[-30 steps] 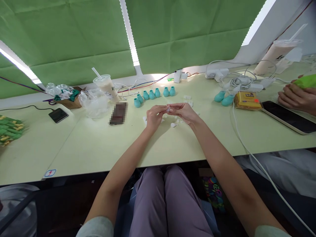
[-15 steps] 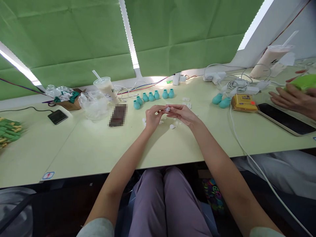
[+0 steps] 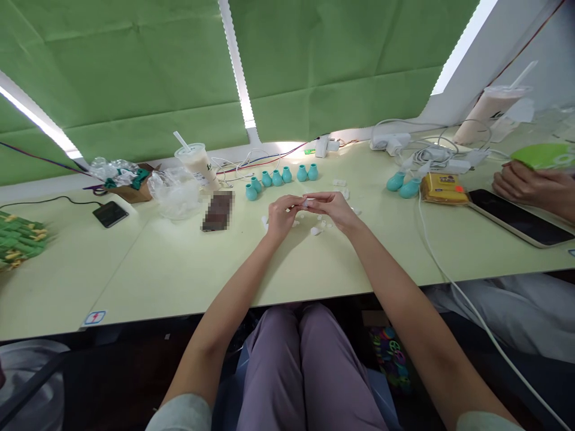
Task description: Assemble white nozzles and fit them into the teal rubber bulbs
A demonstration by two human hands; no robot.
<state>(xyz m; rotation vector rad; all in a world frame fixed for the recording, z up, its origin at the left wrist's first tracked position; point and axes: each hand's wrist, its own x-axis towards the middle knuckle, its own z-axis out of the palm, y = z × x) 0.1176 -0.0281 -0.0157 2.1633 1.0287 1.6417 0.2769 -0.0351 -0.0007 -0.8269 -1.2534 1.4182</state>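
My left hand (image 3: pixel 284 214) and my right hand (image 3: pixel 331 209) meet over the table, fingertips pinched on a small white piece (image 3: pixel 306 203). Fingers cover most of it, so its kind cannot be made out. Loose white bits lie on the tabletop under and around my hands, among them a larger white lump (image 3: pixel 315 231). Beyond my hands stands a row of several small turquoise vase-shaped pieces (image 3: pixel 276 177) with open necks. Two more turquoise pieces (image 3: pixel 403 184) lie to the right.
A phone with a blurred screen (image 3: pixel 218 211), a plastic bag (image 3: pixel 173 194) and a drink cup (image 3: pixel 196 163) are on the left. At right are a yellow packet (image 3: pixel 444 188), a black phone (image 3: pixel 516 216), white cables (image 3: pixel 431 155) and a co-worker's hand (image 3: pixel 530 185) with something green.
My fingers have closed further over the white piece, the right ones coming together around it. The co-worker's hand and the green thing have shifted. The view has moved slightly.
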